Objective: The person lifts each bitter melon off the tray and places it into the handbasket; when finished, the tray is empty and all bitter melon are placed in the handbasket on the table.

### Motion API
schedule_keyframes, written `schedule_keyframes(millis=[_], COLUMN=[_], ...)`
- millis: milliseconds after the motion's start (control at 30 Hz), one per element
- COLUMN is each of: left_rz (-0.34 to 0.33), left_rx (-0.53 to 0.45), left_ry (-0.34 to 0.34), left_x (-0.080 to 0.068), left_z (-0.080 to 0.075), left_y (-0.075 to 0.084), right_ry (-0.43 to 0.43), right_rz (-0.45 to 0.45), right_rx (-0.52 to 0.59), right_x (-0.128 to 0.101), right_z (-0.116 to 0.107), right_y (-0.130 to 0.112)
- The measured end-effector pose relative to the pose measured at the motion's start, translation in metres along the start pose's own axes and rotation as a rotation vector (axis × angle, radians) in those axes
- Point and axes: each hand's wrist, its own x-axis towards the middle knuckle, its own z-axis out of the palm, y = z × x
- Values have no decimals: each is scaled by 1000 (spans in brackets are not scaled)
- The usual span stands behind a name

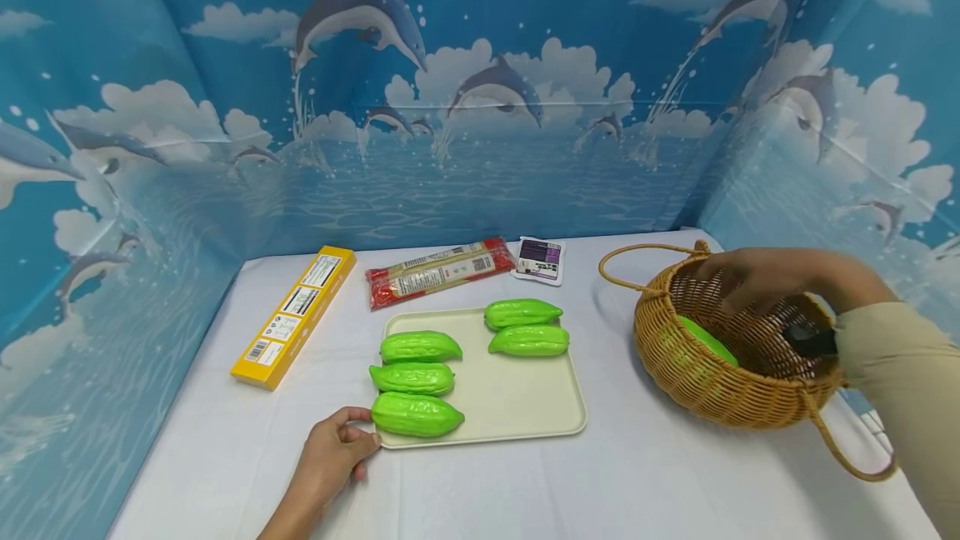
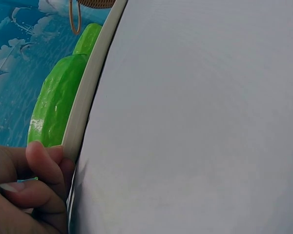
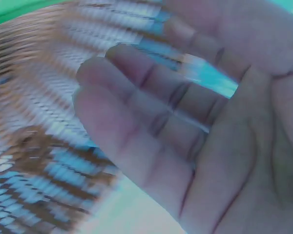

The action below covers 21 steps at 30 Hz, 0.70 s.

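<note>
A cream tray (image 1: 510, 407) lies on the white table. Three bright green bitter melons, glossy like plastic models, line its left side, the nearest one (image 1: 417, 414) at the front corner. Two more, one of them this bitter melon (image 1: 529, 340), lie at its back right. My left hand (image 1: 333, 452) pinches the tray's front left corner; in the left wrist view its fingers (image 2: 49, 168) bend at the rim. Over the wicker basket (image 1: 720, 390) hovers my right hand (image 1: 780, 280), blurred, its fingers extended and nothing in them. A green bitter melon (image 1: 705, 338) is inside the basket.
A yellow box (image 1: 294, 317) lies at the left. Behind the tray are red-and-clear packets (image 1: 441, 272) and a small white-and-purple pouch (image 1: 539, 261). The basket's looped handles stick out at both sides. A dolphin-print curtain (image 1: 480, 148) surrounds the table.
</note>
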Motion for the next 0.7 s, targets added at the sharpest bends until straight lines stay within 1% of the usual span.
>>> schedule_keyframes(millis=[100,167,233,267,300,333,400,467,500,567,633,700], left_rz=[2,0,-3,-3,-4,-4,-5,-5,-6,-6,-4,0], left_rx=[-4,-10,-12,-13,-13,-12,-9,-7,-8,-7,-8,-12], left_ry=[3,2,3,4,5,6,6,4,3,1,0,2], left_x=[-1,-1,-2,-2,-1,-1,0,0,0,1,1,0], left_z=[0,0,0,-1,-1,-1,-1,-1,-1,-1,0,0], left_y=[1,1,2,2,2,2,2,2,2,1,0,0], right_ry=[222,382,520,593,668,737,881,1008,1047,1092,1102,1088], right_rz=[-59,-58,-51,-55,-66,-81,-168,-279,-331,-433,-506,-564], right_rx=[-139,-236,-303,-319,-323,-303,-240,-174,-145,-120,-105,-91], right_x=[-27,-41,-51,-55,-57,-58,-58,-54,-51,-43,-34,-23], right_z=[2,6,14,19,26,33,50,70,79,97,112,124], right_y=[-16,-28,-41,-48,-54,-60,-70,-79,-83,-92,-103,-112])
